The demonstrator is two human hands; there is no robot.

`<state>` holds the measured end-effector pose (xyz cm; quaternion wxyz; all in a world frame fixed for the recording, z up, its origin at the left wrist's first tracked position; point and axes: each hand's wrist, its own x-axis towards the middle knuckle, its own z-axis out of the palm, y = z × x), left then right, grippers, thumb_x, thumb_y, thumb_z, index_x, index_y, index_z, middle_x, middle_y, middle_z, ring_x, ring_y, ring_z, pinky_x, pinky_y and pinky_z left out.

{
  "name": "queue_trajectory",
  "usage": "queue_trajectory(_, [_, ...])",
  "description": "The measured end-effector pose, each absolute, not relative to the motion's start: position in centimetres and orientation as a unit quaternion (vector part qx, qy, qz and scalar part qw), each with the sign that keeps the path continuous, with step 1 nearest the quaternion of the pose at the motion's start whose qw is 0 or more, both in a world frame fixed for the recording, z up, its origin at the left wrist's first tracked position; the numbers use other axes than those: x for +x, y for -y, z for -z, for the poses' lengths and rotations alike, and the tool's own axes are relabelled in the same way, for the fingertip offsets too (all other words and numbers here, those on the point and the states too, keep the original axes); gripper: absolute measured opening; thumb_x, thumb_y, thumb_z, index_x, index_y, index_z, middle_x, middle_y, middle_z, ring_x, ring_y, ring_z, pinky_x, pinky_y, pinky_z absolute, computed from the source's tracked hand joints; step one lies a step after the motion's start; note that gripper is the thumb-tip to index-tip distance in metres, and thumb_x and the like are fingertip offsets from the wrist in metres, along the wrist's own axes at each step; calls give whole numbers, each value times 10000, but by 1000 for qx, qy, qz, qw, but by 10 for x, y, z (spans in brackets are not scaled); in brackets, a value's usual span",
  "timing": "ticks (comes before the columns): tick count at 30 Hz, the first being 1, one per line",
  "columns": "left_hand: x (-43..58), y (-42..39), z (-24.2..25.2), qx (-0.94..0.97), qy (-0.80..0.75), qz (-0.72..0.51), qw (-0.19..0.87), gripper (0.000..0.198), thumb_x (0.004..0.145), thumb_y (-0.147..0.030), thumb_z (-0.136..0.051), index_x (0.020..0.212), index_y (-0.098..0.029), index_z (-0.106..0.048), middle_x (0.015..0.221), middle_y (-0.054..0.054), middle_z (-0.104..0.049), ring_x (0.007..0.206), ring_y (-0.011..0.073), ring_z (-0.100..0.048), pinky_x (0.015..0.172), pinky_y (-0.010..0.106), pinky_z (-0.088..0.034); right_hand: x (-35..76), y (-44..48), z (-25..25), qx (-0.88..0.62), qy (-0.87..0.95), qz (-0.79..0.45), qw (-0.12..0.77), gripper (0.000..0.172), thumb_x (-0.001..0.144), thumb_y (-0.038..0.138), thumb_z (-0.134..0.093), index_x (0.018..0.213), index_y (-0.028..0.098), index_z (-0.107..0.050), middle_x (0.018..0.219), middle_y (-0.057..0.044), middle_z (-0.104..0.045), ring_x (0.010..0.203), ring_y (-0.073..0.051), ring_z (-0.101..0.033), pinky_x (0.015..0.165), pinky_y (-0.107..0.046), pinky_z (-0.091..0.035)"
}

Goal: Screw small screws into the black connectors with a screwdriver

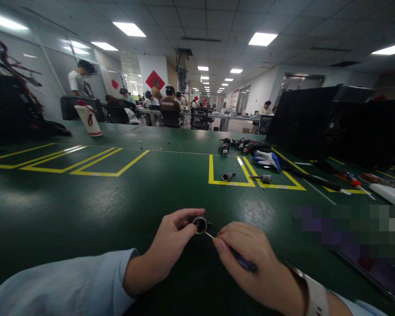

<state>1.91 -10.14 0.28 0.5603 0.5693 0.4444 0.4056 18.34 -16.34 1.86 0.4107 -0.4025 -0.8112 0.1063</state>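
Pale-blue cloth, softly creased, forms the left sleeve (69, 281) over the smooth, sheen-streaked green tabletop (85, 210). Beyond it, three yellow tape outlines (95, 174) run side by side, with one tapered white cup (88, 120) standing behind them. The left hand (164, 245) pinches one small, ring-mouthed metal part (200, 224) between thumb and fingers, its round opening facing the camera, above the table. Against its lower right edge points one slim tool (242, 259), thin bright shaft and dark, glossy handle; whether the tip touches, I cannot tell. The right hand (250, 250) curls its fingers around this tool, and one pale, smooth watch strap (316, 292) circles that wrist. Farther back, two grey cylindrical pieces (266, 178) with thin stems lie at two more tape outlines, near blue-and-white gloves (266, 160). Rightmost come one red-handled screwdriver (350, 177) and one flat, glossy phone (378, 270), partly pixelated.
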Motion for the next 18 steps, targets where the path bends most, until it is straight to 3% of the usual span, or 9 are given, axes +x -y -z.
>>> queue_trajectory(18, [21,99,-1,562,-423,-424,570,224,608,-117,-598,806,-155,-693,1001,83,-696,916,230,-643,889,379,-471,182,162,-15,-417,808,-101,404,197,861,146,-457,711,154,-584,626,-28,-584,592,-120,-537,594,-259,-404])
